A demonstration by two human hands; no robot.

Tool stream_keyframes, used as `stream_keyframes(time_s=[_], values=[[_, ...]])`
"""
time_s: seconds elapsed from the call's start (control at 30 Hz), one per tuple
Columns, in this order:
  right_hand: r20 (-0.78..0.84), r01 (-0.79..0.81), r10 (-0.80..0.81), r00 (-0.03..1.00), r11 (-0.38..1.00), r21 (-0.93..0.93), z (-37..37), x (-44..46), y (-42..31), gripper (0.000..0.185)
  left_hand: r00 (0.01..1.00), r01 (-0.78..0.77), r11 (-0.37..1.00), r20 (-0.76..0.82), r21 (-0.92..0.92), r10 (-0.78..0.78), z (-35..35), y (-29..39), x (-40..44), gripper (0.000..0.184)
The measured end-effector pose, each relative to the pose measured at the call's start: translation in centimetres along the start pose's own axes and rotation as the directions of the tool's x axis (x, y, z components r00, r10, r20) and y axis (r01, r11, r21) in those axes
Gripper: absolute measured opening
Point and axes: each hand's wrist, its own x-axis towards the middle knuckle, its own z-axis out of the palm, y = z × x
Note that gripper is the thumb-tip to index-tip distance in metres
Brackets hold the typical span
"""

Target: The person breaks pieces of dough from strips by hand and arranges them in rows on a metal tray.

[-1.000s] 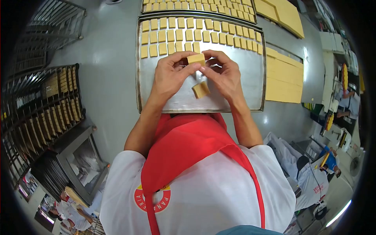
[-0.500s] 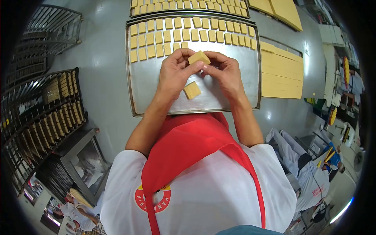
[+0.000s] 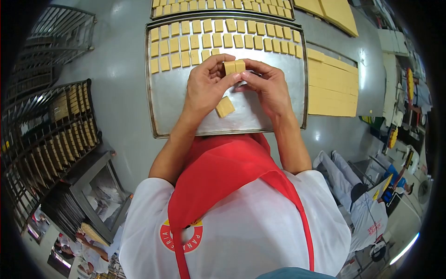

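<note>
Two small yellow dough blocks are pinched side by side between my left hand and my right hand, thumbs at their near edge. Both hands are closed on them above a metal tray. A loose yellow piece lies tilted on the tray, below the hands. Rows of yellow blocks stand across the far part of the tray, the third row partly hidden behind my fingers.
A second tray of blocks adjoins the far edge. Yellow dough slabs lie to the right. Racks with loaded trays stand at left. A co-worker is at lower right, others at lower left.
The held dough has turned from a slanted position to upright, showing a seam between two blocks. The tray has shifted left in view, and the loose piece now lies flatter on it.
</note>
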Motion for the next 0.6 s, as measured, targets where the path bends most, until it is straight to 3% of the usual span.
stream_keyframes(time_s=[0.07,0.13,0.17,0.27,0.33,0.43,0.6], values=[[0.03,-0.023,0.022,0.999,0.999,0.04,-0.5,0.2,-0.2,0.039,1.0,-0.026,1.0,0.006,0.011,0.026,0.0,0.3,0.0,0.041],[0.058,-0.04,0.028,0.998,0.973,0.228,-0.7,0.3,-0.5,0.042,0.997,0.076,0.993,0.04,-0.091,-0.073,-0.6,0.7,-0.1,0.039],[0.059,-0.04,0.027,0.998,0.973,0.228,-0.9,0.3,-0.3,0.042,0.997,0.076,0.993,0.04,-0.091,-0.073,-0.5,0.8,0.0,0.039],[0.116,0.014,-0.029,0.993,0.991,0.135,-1.2,0.2,0.3,0.038,0.995,0.1,0.984,-0.001,-0.145,-0.101,-0.3,0.8,0.1,0.031],[0.017,0.146,-0.145,0.989,0.984,-0.105,-0.3,-0.3,0.3,0.034,0.985,0.173,0.984,0.004,0.054,-0.173,-0.4,0.5,0.4,0.027],[0.051,0.228,-0.222,0.974,0.957,-0.182,0.4,-0.7,-0.1,0.032,0.991,0.132,0.985,-0.04,0.112,-0.129,0.4,0.8,0.3,0.024],[0.046,0.239,-0.235,0.971,0.962,-0.132,0.2,-0.5,0.2,0.031,0.996,0.073,0.967,-0.064,0.243,-0.059,0.5,1.4,0.5,0.021]])
